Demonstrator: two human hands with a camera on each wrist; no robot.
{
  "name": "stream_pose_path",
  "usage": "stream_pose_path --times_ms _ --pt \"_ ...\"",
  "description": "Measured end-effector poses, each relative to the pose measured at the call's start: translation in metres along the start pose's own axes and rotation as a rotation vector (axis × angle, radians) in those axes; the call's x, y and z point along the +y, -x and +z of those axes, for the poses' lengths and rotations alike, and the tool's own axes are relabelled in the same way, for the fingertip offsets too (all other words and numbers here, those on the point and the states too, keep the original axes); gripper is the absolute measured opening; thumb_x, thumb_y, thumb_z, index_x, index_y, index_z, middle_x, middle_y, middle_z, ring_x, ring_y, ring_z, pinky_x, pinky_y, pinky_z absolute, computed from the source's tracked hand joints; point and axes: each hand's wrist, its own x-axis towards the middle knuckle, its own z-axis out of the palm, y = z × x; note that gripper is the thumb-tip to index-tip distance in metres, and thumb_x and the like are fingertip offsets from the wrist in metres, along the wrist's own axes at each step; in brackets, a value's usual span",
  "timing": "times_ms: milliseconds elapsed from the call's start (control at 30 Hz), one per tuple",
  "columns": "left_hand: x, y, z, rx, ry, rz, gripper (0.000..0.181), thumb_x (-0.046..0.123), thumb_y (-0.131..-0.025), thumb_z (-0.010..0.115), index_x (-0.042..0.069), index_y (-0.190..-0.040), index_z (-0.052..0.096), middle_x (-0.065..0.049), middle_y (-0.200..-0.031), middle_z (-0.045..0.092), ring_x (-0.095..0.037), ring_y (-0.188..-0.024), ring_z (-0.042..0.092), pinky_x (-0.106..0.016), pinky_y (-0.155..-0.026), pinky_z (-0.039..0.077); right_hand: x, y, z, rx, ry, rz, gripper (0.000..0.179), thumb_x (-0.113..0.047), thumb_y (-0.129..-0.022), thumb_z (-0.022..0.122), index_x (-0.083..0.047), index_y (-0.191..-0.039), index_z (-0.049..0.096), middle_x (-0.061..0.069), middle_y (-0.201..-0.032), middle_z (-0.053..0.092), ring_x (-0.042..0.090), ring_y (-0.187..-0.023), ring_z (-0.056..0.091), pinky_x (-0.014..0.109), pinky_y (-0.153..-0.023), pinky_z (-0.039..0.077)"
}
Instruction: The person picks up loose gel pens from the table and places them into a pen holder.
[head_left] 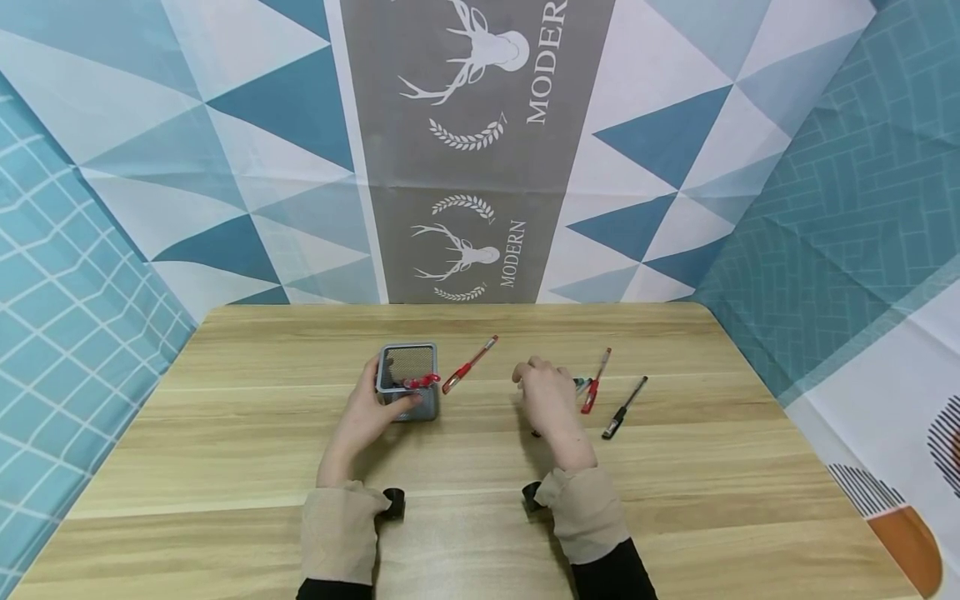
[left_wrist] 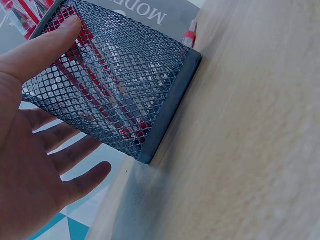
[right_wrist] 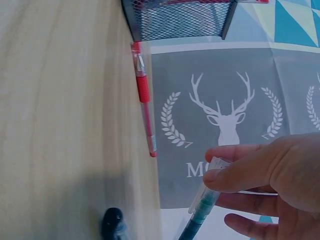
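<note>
On the left of the table stands a dark mesh pen holder (head_left: pixel 408 404) with several red pens (left_wrist: pixel 102 82) inside, seen through its mesh in the left wrist view. My left hand (head_left: pixel 371 417) holds it, thumb across the near wall and the other fingers round its left side. My right hand (head_left: pixel 551 404), raised a little over the table, pinches a green pen (right_wrist: pixel 202 207) by its clear cap between thumb and forefinger. In the head view that pen shows only partly, past the hand's right side.
One red pen (head_left: pixel 470 365) lies just right of the holder. Further right are another red pen (head_left: pixel 592 390) and a black pen (head_left: pixel 624 408). A black pen end (right_wrist: pixel 113 222) pokes out below the right hand. Patterned cloth (head_left: pixel 461 167) hangs behind the table.
</note>
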Motion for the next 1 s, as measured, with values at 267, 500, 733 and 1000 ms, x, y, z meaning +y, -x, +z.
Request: stream_pose_path --times_ms 267,500,733,1000 --pt "0.001 0.001 0.000 -0.002 -0.004 0.001 0.092 0.033 -0.073 0.076 0.014 -0.143 0.020 -0.015 -0.135 0.041 -0.031 -0.126 0.036 -0.051 -0.103 0.029 0.002 -0.001 -0.006 0.131 0.002 -0.006 0.021 0.005 -0.078 0.063 -0.010 -0.091 0.069 0.005 -0.087 0.064 0.022 -0.080 0.062 0.039 -0.075 0.048" --pt "0.001 0.002 0.000 -0.004 -0.025 -0.012 0.094 0.035 -0.073 0.075 0.014 -0.144 0.018 -0.017 -0.137 0.039 -0.032 -0.127 0.034 -0.051 -0.104 0.028 0.004 0.000 -0.009 0.161 -0.026 -0.006 0.013 -0.001 -0.083 0.061 -0.010 -0.089 0.068 0.004 -0.085 0.063 0.022 -0.079 0.061 0.040 -0.077 0.047" --pt "0.001 0.001 0.000 -0.003 -0.027 -0.014 0.094 0.036 -0.073 0.075 0.014 -0.144 0.018 -0.017 -0.136 0.039 -0.032 -0.127 0.034 -0.051 -0.104 0.028 0.006 0.000 -0.015 0.213 -0.055 -0.003 0.014 0.000 -0.081 0.063 -0.010 -0.090 0.068 0.004 -0.085 0.064 0.022 -0.079 0.061 0.041 -0.078 0.047" --pt "0.000 0.001 0.000 -0.003 -0.028 -0.008 0.094 0.036 -0.072 0.075 0.013 -0.144 0.018 -0.017 -0.135 0.040 -0.032 -0.127 0.035 -0.051 -0.104 0.027 0.007 0.000 -0.020 0.250 -0.071 -0.003 0.012 -0.003 -0.081 0.065 -0.010 -0.090 0.068 0.004 -0.087 0.065 0.023 -0.081 0.062 0.041 -0.078 0.047"
